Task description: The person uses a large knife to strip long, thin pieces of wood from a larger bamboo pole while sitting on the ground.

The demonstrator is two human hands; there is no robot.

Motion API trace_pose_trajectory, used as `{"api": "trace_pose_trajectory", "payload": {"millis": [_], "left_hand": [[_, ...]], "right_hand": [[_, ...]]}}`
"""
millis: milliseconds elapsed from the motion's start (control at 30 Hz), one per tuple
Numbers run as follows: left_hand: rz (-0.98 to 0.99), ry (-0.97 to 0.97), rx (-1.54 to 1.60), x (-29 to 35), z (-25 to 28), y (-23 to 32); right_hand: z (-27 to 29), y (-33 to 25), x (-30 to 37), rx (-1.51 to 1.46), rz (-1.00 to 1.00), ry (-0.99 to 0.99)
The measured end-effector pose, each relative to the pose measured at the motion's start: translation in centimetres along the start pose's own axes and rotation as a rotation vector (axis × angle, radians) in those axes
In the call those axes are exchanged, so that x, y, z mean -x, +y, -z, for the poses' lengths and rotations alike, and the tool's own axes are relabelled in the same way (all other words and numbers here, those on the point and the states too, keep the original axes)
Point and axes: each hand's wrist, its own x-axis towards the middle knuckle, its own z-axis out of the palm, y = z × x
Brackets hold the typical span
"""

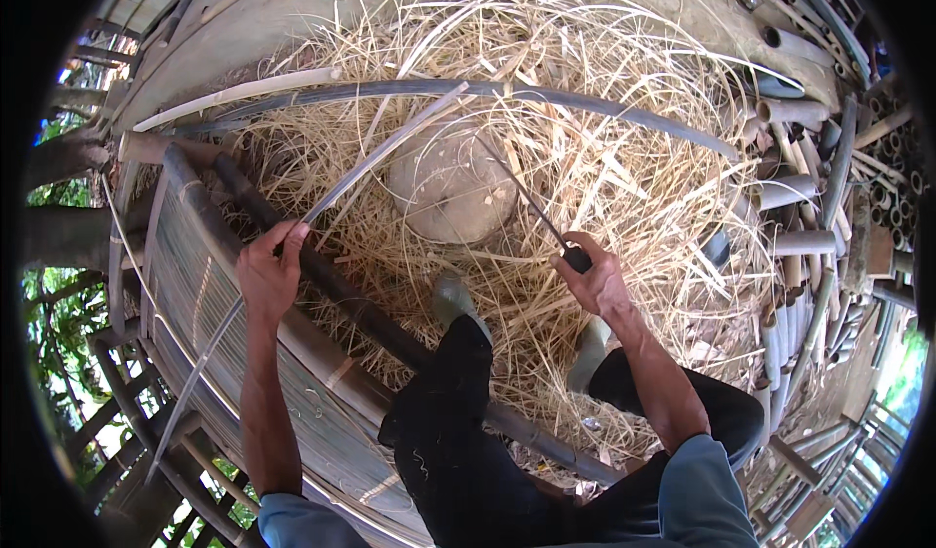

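My left hand [270, 270] is closed around a long, narrow bamboo strip [375, 161]. One end of the strip reaches up and right over the shavings; the other runs down past my left forearm. In my right hand [598, 280] is a knife [527, 197], gripped by its dark handle. Its long thin blade points up and left, apart from the strip. Beyond my feet, between the hands, sits a round flat-topped block [453, 182]; whether it is wood or stone I cannot tell.
Pale curled shavings [595, 138] cover the ground around the block. A long dark bamboo piece [585, 104] lies across them. At my left is a slatted bamboo panel [322, 421] beside dark poles [356, 304]. Cut bamboo tubes [804, 243] are piled at the right.
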Motion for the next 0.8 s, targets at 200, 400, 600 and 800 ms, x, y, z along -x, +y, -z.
{"api": "trace_pose_trajectory", "payload": {"millis": [200, 400, 600, 800], "left_hand": [[0.066, -0.042, 0.107, 1.4, 1.2, 1.7], [-0.022, -0.059, 0.001, 1.8, -1.1, 0.1], [0.125, -0.168, 0.070, 3.2, -1.8, 1.0], [0.053, -0.201, 0.156, 3.7, -4.2, 1.4]], "right_hand": [[7.5, 1.5, -5.2, 0.108, -0.191, -0.176], [16.4, -1.7, -8.7, 0.367, -0.165, -0.412], [13.2, -1.2, -15.0, 0.664, -0.007, -0.355], [13.6, -2.4, -26.3, 0.514, -0.168, 0.017]]}}
